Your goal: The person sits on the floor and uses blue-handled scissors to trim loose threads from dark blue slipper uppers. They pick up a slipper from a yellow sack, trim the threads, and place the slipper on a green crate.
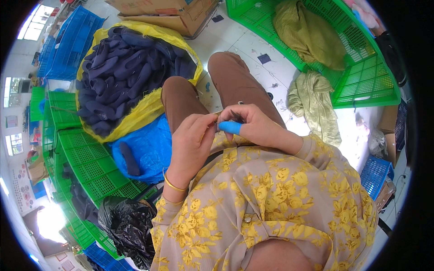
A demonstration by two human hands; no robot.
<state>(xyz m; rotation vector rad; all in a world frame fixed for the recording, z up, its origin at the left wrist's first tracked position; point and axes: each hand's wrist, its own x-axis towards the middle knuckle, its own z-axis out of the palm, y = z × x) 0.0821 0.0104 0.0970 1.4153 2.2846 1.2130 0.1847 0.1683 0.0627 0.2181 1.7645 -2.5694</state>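
Observation:
Both hands meet in front of my lap, fingertips almost touching. My left hand [193, 135], with a yellow bangle [175, 184] at the wrist, is closed in a pinch; what it pinches is too small to make out. Blue tape [230, 128] wraps a digit of my right hand [262, 126]. Its curled fingers hold a small dark pointed tool [236, 116], mostly covered, so its kind is unclear. Left of my knees, a yellow sack [192, 49] is full of dark navy shoe-shaped fabric pieces [122, 67]. One similar piece [129, 159] lies on a blue plastic bag [156, 140].
Green crates [90, 158] line the left, near a black plastic bag [124, 221]. A large green crate [366, 86] at the far right holds an olive sack [307, 36]; another pale green sack [312, 99] lies on the floor. Cardboard boxes [194, 20] stand ahead.

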